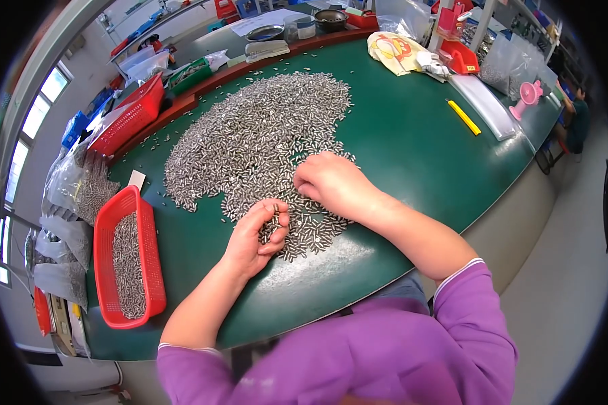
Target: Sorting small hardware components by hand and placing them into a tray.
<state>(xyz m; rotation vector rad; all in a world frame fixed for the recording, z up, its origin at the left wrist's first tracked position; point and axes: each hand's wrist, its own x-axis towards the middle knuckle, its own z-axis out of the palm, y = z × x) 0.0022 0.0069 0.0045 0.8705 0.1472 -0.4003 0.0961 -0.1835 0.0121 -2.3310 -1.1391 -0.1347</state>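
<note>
My left hand [258, 233] curls closed around several small metal pins [257, 138] from the heap on the green table [412, 148]; my right hand [331, 183] lies palm-down, fingertips hidden, grip undeterminable.

Bare green table [412, 155] right of metal-pin heap [263, 135]; red basket [125, 263] left.

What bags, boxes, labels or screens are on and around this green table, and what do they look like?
Clear plastic bags: left of the table, lumpy, holding grey metal bits.
Yellow-and-white printed bag: far side of the table, crumpled.
White label card: by the top of the near red basket, small.
Clear flat bag: right side of the table, long.
No screens that I can tell.
</note>
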